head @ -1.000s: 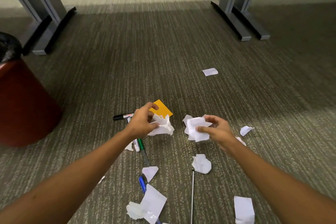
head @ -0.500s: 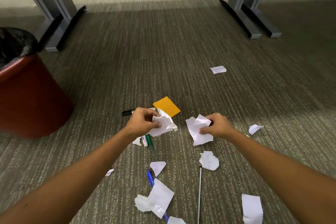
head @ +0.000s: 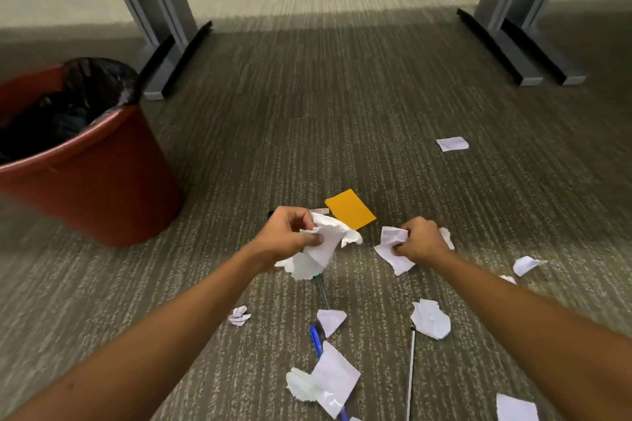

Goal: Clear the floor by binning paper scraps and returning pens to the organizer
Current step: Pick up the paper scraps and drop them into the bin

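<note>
My left hand point(head: 285, 236) grips a bunch of crumpled white paper scraps point(head: 321, 246) just above the carpet. My right hand point(head: 419, 239) is closed on another white scrap point(head: 393, 249). An orange paper card point(head: 349, 209) lies flat just beyond both hands. More white scraps lie loose: one far right point(head: 452, 143), one at right point(head: 526, 265), a crumpled one point(head: 431, 318), a small triangle point(head: 330, 319) and a larger sheet point(head: 333, 383). A green pen point(head: 321, 289) pokes out under the left hand's paper. A blue pen point(head: 316, 342) and a thin black-and-white pen point(head: 410, 372) lie nearer me.
A red bin point(head: 102, 181) with a black liner stands on the carpet to the left. Grey desk legs with flat feet stand at the back left point(head: 171, 55) and back right point(head: 519, 55). No organizer is in view.
The view has tilted and shifted so the bin shows more fully. Both hands closed tighter on their paper and the left hand's bundle has grown and lifted slightly.
</note>
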The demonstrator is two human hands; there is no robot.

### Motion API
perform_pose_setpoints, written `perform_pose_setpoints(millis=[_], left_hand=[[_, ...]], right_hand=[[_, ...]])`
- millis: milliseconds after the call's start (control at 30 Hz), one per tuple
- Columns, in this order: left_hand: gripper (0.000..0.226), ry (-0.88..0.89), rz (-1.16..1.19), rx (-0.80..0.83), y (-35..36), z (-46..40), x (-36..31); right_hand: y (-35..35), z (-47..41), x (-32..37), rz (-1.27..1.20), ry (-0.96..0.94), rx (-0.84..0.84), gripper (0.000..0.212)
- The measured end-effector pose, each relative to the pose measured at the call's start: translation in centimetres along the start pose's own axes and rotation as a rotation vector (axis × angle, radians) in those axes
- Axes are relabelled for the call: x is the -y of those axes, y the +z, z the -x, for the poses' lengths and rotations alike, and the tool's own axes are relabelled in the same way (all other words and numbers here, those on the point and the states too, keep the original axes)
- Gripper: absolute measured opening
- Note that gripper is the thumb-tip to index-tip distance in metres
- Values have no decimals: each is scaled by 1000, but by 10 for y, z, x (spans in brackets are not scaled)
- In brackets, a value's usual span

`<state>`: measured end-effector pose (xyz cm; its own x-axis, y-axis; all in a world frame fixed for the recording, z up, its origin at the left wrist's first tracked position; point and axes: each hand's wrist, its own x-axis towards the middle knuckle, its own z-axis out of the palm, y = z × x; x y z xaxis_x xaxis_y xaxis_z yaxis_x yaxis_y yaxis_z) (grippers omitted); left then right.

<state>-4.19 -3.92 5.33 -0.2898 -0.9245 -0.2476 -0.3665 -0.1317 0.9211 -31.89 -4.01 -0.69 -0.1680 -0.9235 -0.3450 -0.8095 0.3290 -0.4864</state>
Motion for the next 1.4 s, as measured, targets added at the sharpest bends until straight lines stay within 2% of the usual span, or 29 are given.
perform_pose_setpoints(millis=[133,233,367,533,600,667,767,867,967,1067,1100,1167,1200,1233,1300,1400], left_hand=[[20,-50,116,-105,-18,12,-1],[26,-42,163,-161,-38,22,-7],[38,-13,227,-269,-78,35,-25],[55,28,377,-464,-142,57,-70],[50,63,420,-527,-175,70,-93],[34,90,443,-595,-211,82,-113],[20,96,502,-798,-270,96,-132],[32,45,703,-1091,-317,104,-139],[39,7,711,-1244,-348,107,-138],[56,-132,567,-1262,-373,98,-119],[59,-188,513,-1225,-378,94,-113],[68,-305,417,-1010,-385,87,-99],[77,-358,354,-934,-412,72,-73],[92,-387,392,-880,-439,55,-44],[116,-416,467,-901,-444,48,-28],[114,-321,387,-1083,-367,78,-74]], right_hand=[[0,9,10,-9,-8,-105,20],[-14,19,37,-106,-86,-140,27],[-37,24,115,-223,-225,-92,41],[-54,26,224,-397,-410,7,43],[-59,30,267,-477,-447,55,45],[-63,31,310,-590,-449,116,45],[-63,35,374,-772,-426,194,41],[-56,40,437,-864,-388,226,43],[-41,40,494,-875,-413,214,50],[-22,42,528,-838,-396,180,44],[-17,44,533,-819,-398,193,49],[-11,49,540,-761,-412,249,78],[-9,51,538,-722,-427,259,89],[-9,54,534,-679,-444,250,93],[-12,54,518,-615,-462,195,89],[-19,45,480,-586,-443,118,77]])
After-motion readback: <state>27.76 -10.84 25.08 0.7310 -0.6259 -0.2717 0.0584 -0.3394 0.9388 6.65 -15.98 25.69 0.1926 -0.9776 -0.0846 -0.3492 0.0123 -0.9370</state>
